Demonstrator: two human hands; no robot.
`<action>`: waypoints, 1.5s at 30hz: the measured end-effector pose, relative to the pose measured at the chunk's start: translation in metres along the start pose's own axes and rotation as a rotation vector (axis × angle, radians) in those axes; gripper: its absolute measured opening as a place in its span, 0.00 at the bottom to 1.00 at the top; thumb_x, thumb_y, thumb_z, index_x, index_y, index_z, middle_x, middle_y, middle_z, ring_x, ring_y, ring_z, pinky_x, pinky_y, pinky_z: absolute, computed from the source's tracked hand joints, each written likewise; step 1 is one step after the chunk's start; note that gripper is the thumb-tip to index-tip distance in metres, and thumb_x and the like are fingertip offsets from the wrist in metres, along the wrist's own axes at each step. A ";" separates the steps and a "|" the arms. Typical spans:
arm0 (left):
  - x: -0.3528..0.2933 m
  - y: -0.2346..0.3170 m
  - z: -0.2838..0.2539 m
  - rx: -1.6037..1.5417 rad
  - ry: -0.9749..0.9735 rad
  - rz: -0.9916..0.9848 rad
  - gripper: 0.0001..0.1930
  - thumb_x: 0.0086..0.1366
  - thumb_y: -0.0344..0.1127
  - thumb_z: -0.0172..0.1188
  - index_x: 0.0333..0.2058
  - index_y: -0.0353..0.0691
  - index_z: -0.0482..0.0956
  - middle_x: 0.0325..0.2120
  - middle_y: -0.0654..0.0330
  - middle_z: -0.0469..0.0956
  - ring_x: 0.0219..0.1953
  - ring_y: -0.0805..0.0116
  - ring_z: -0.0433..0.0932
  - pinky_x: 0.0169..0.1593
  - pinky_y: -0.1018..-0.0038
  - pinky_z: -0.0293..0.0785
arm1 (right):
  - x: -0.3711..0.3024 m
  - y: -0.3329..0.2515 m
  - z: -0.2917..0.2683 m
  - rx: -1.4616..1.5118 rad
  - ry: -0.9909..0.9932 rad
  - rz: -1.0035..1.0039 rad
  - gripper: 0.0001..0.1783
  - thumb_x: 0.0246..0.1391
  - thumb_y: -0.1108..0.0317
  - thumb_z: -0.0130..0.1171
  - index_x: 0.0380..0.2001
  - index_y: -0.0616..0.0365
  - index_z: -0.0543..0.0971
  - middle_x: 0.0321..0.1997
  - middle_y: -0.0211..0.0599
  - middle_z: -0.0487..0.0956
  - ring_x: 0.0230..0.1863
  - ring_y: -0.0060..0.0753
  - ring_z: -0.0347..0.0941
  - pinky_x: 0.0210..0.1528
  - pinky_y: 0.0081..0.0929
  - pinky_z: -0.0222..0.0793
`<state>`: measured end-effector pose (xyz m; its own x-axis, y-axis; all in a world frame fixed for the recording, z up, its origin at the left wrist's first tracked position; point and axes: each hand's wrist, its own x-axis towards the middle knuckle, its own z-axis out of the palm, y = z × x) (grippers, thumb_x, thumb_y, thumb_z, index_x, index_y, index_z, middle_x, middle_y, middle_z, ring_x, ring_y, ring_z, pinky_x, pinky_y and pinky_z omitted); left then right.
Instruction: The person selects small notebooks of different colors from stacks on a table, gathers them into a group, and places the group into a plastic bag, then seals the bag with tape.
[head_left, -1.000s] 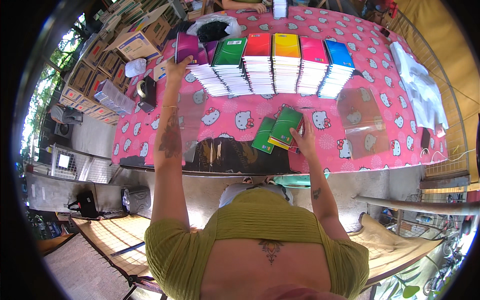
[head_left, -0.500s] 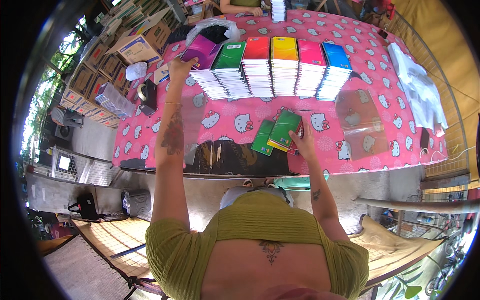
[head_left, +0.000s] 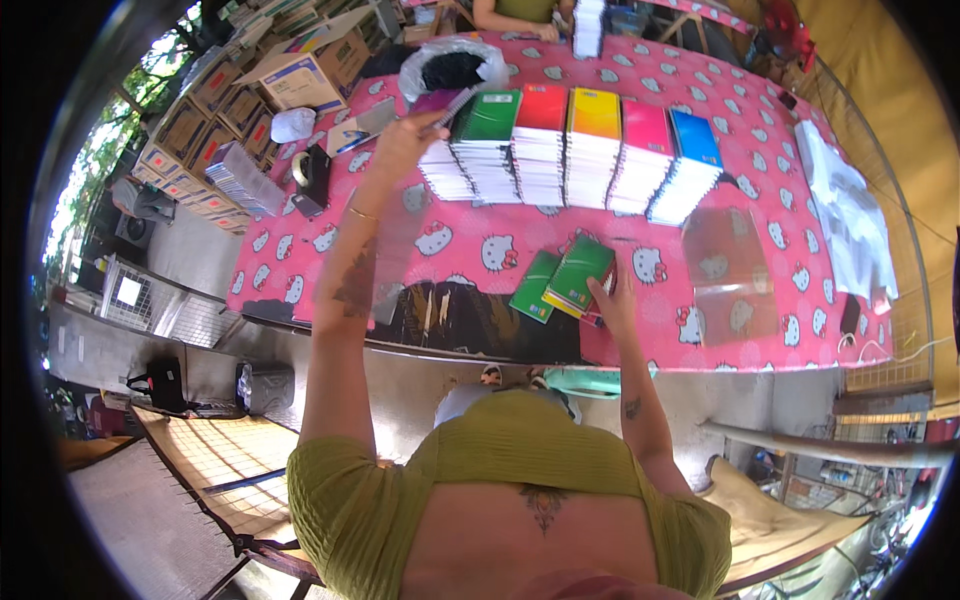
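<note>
With my left hand [head_left: 408, 142] I grip a purple spiral notebook [head_left: 436, 101], which is tilted up over the leftmost stack. My right hand [head_left: 618, 300] is closed round the right edge of a small fanned pile at the table's front, with a green notebook [head_left: 583, 268] on top and yellow and red edges beneath. Another green notebook [head_left: 536, 287] lies at the pile's left. Tall stacks stand in a row beyond, topped by green [head_left: 488, 118], red [head_left: 542, 106], yellow [head_left: 595, 112], pink [head_left: 646, 127] and blue [head_left: 697, 138] notebooks.
A tape dispenser [head_left: 312, 178] stands left of the stacks, near cardboard boxes [head_left: 305, 75]. A plastic bag [head_left: 490, 68] with black contents sits behind them. Clear plastic sheets [head_left: 735, 275] and white bags [head_left: 845, 195] lie to the right. Across the table is another person's hand [head_left: 546, 32].
My left hand has lifted the purple notebook from lying over the leftmost stack to a steep tilt, moving it rightward. My right hand stays at the small pile. The whole view has shifted slightly.
</note>
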<state>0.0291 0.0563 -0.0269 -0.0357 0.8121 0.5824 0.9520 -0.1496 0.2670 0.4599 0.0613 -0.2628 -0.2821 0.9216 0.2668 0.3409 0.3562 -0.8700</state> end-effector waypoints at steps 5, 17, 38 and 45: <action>-0.010 0.103 0.000 0.142 0.499 0.006 0.08 0.67 0.33 0.58 0.42 0.39 0.81 0.28 0.48 0.81 0.24 0.53 0.80 0.24 0.63 0.74 | -0.004 0.002 -0.006 0.146 0.081 0.140 0.37 0.61 0.53 0.59 0.66 0.64 0.63 0.65 0.56 0.67 0.67 0.54 0.62 0.68 0.40 0.57; -0.166 0.229 0.151 -0.269 -0.325 -0.182 0.34 0.61 0.55 0.63 0.57 0.36 0.70 0.49 0.39 0.74 0.52 0.44 0.74 0.54 0.55 0.71 | -0.013 0.004 -0.004 0.555 0.143 0.532 0.39 0.60 0.44 0.56 0.62 0.66 0.67 0.62 0.50 0.68 0.61 0.42 0.66 0.63 0.37 0.62; -0.178 0.170 0.163 -0.713 -0.294 -0.630 0.49 0.47 0.39 0.79 0.64 0.37 0.58 0.55 0.50 0.61 0.58 0.62 0.65 0.56 0.67 0.67 | -0.009 -0.043 0.007 0.769 -0.020 0.317 0.34 0.47 0.83 0.67 0.57 0.59 0.65 0.48 0.35 0.78 0.46 0.25 0.76 0.46 0.25 0.76; -0.198 0.170 0.157 -1.210 -0.347 -0.629 0.33 0.56 0.36 0.72 0.56 0.37 0.64 0.47 0.57 0.71 0.49 0.65 0.75 0.54 0.70 0.72 | -0.055 -0.044 0.008 0.949 0.091 0.350 0.31 0.46 0.86 0.65 0.54 0.58 0.69 0.49 0.35 0.77 0.48 0.27 0.76 0.51 0.29 0.76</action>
<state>0.2453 -0.0417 -0.2173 -0.1074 0.9930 -0.0492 -0.0484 0.0442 0.9978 0.4538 -0.0062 -0.2428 -0.2200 0.9730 -0.0705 -0.4724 -0.1694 -0.8649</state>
